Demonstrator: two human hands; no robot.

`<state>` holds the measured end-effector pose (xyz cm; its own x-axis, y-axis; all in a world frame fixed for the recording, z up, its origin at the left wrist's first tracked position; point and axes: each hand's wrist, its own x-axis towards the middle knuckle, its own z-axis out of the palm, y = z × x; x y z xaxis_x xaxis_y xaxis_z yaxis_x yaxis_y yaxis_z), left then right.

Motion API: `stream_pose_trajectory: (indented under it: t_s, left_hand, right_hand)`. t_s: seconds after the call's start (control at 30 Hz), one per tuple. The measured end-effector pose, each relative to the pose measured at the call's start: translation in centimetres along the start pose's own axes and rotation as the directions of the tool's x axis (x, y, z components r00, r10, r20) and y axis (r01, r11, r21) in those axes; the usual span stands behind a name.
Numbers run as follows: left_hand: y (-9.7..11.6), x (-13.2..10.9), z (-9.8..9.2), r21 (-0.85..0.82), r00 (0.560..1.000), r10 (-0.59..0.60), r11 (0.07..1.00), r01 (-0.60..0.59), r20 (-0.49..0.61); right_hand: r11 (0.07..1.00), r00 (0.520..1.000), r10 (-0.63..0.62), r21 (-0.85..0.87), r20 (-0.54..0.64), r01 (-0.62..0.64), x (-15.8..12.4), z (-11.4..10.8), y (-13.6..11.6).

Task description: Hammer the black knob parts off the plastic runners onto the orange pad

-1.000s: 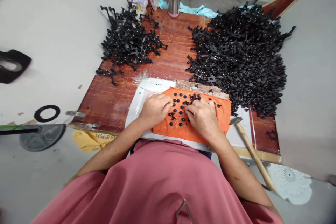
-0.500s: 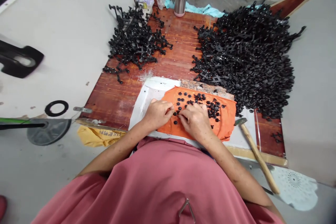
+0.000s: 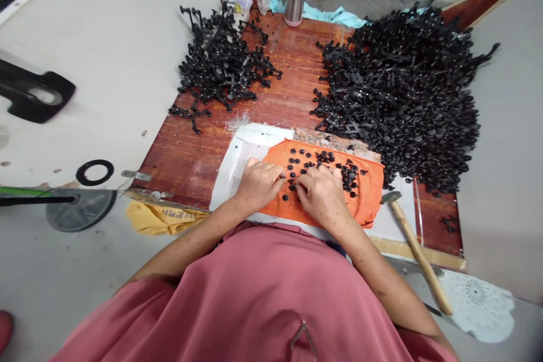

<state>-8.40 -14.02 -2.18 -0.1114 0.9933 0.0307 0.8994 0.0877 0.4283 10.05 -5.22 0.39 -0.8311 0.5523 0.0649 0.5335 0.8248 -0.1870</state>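
An orange cloth [image 3: 360, 203] lies over a granite slab [image 3: 335, 139] at the table's near edge, with several small black round-headed pieces [image 3: 293, 161] scattered on it. Above the cloth's left part, my left hand [image 3: 259, 184] is closed, thumb pressed to the index finger. My right hand [image 3: 321, 192] is closed in a pinch a short way to the right, its fingertips among the black pieces. What either pinch holds is too small or too hidden to make out. A hammer [image 3: 418, 249] with a wooden handle rests right of the cloth.
A large heap of black plastic parts [image 3: 399, 85] covers the right of the wooden table [image 3: 292, 90]; a smaller heap [image 3: 224, 62] lies at the left. A steel bottle [image 3: 295, 3] stands at the back. A yellow bag [image 3: 161, 218] hangs by the front edge.
Both hands stay over the cloth with only slight finger shifts; the left fingertips are a little higher. The whole view has shifted slightly.
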Motion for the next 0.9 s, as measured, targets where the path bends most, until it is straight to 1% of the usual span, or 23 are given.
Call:
stream_pose_trajectory:
  t_s: [0.07, 0.13, 0.23, 0.3, 0.5, 0.6, 0.7, 0.77, 0.83, 0.9]
  left_hand:
    - [-0.1, 0.2, -0.3, 0.036, 1.000, 0.012, 0.999, -0.011, -0.028]
    - [-0.1, 0.4, -0.5, 0.047, 0.997, 0.057, 0.997, -0.055, -0.044]
    - [0.0, 0.5, -0.6, 0.040, 0.989, 0.145, 0.989, -0.144, -0.037]
    - [0.2, 0.6, -0.3, 0.035, 0.985, 0.168, 0.985, -0.167, -0.026]
    - [0.7, 0.9, 0.1, 0.026, 0.994, 0.107, 0.994, -0.107, -0.003]
    - [1.0, 1.0, -0.3, 0.022, 0.997, 0.068, 0.997, -0.068, 0.035]
    - [1.1, 0.7, -0.9, 0.079, 0.999, 0.036, 0.996, -0.035, -0.002]
    - [1.2, 0.1, -1.5, 0.085, 0.998, 0.053, 0.995, -0.052, -0.018]
    - [1.2, -0.6, -2.0, 0.038, 0.993, 0.108, 0.993, -0.110, 0.038]
    - [1.3, -1.4, -2.2, 0.001, 0.978, 0.160, 0.987, -0.161, 0.135]
  right_hand:
    - [1.000, 0.999, 0.001, -0.002, -0.034, -0.001, -0.2, -0.2, 0.1]
    - [1.000, 0.999, -0.003, 0.024, -0.053, 0.004, -0.7, -0.5, 0.3]
    - [0.995, 0.998, -0.022, 0.100, -0.065, 0.028, -1.6, -0.9, 0.8]
    - [0.990, 0.997, -0.022, 0.134, -0.072, 0.032, -2.3, -1.1, 1.1]
    - [0.992, 0.997, 0.018, 0.122, -0.076, -0.009, -3.5, -1.8, 1.5]
    - [0.989, 0.997, -0.035, 0.142, -0.064, 0.044, -3.8, -1.7, 1.6]
    - [0.987, 0.996, -0.084, 0.135, -0.039, 0.089, -4.1, -1.0, 1.4]
    - [0.988, 0.994, -0.099, 0.116, -0.040, 0.103, -4.2, -0.3, 1.3]
    - [0.989, 0.992, -0.116, 0.087, -0.056, 0.121, -4.2, 0.1, 1.2]
    - [0.989, 0.989, -0.132, 0.058, -0.069, 0.136, -4.1, 0.3, 1.1]
